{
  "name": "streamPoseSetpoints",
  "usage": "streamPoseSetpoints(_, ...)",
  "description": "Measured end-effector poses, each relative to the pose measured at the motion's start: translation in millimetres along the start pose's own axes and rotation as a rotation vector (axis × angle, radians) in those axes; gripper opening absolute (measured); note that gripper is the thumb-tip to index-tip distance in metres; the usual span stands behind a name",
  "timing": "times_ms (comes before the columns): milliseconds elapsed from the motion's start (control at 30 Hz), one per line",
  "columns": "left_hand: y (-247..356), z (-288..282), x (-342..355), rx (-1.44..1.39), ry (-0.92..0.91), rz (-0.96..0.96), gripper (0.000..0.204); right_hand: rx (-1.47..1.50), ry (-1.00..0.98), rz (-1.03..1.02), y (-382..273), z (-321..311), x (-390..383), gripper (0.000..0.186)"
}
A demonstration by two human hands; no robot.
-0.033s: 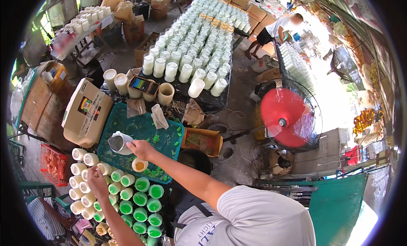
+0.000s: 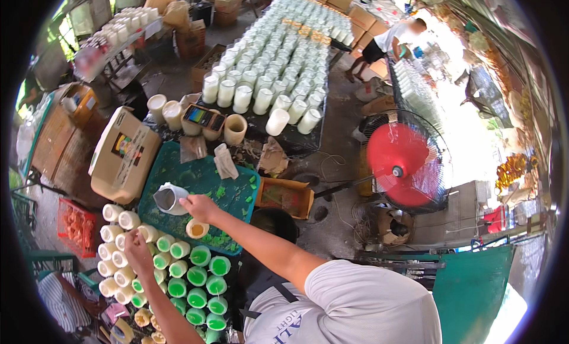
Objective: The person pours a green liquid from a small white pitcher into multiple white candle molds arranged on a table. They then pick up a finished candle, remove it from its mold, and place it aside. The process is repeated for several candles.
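Note:
My right hand grips a metal pouring jug by its side and holds it over a green tray littered with green wax bits. Below that hand is a pale cup with an amber inside, close to the tray's near edge. At the left, my left hand is pinched closed above the white pillar candles; anything between its fingertips is too small to make out. Beside these, to the right, stand several candles with bright green tops, some with wicks showing.
A beige cooler-like box stands left of the tray. Beyond the tray are a phone on pale cylinders and a table of white-filled glasses. A red fan stands right; another person bends at the far right.
The whole view has shifted slightly. Both hands keep nearly the same places, the right still on the jug and the left still at the white candles.

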State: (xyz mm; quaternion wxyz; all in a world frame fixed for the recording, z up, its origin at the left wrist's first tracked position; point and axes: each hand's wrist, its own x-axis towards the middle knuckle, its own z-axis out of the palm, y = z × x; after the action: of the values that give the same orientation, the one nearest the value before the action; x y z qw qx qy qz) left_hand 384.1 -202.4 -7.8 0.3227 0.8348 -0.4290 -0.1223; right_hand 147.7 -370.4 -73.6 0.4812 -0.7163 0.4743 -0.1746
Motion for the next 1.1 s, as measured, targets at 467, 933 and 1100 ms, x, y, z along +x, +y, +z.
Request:
streamPoseSetpoints(467, 42.9, -54.6, -112.9, -0.084, 0.148, -0.093, 0.009, -0.025, -0.122, -0.132, -71.4, -12.1, 20.5, 0.054)
streamPoseSetpoints(933, 45.2, -79.6, -202.5, -0.134, 0.106, -0.298, 0.010, -0.820, -0.090, -0.407, -166.8, 36.1, 55.4, 0.057)
streamPoseSetpoints(1100, 35.7, -73.9, -205.6, -0.113, 0.086, -0.292, 0.012, -0.926, -0.100, -0.479, -179.1, 45.7, 58.7, 0.057)
